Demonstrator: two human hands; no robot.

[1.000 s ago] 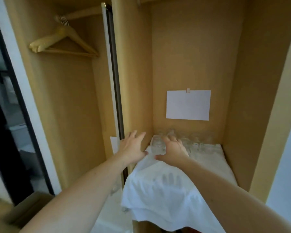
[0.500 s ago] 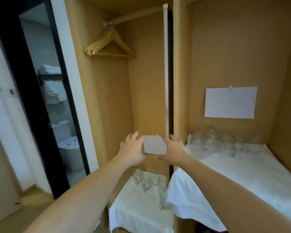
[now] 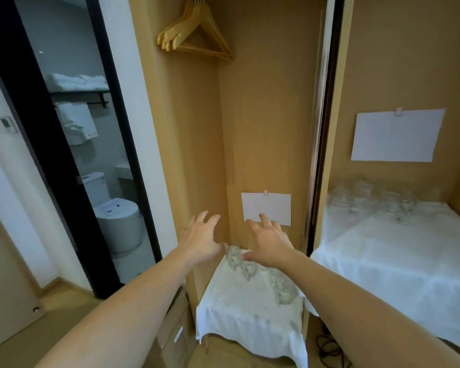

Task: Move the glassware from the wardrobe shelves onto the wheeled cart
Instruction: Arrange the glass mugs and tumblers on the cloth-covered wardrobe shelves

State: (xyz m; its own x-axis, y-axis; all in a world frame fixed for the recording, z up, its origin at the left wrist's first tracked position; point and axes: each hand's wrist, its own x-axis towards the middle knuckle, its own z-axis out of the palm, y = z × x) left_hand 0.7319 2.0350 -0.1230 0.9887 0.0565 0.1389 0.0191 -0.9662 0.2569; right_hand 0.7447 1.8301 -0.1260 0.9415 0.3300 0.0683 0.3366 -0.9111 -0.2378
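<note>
A moment ago both my hands were at the glasses on the right shelf (image 3: 383, 261). Now I have turned left, and my hands are over the small low shelf (image 3: 250, 309) in the left part of the wardrobe. My left hand (image 3: 201, 241) and my right hand (image 3: 270, 241) have moved a bit apart, and my fingers (image 3: 263, 219) are spread wide. The little glasses (image 3: 250, 269) on the low shelf now sit right under my hands. I hold nothing.
</note>
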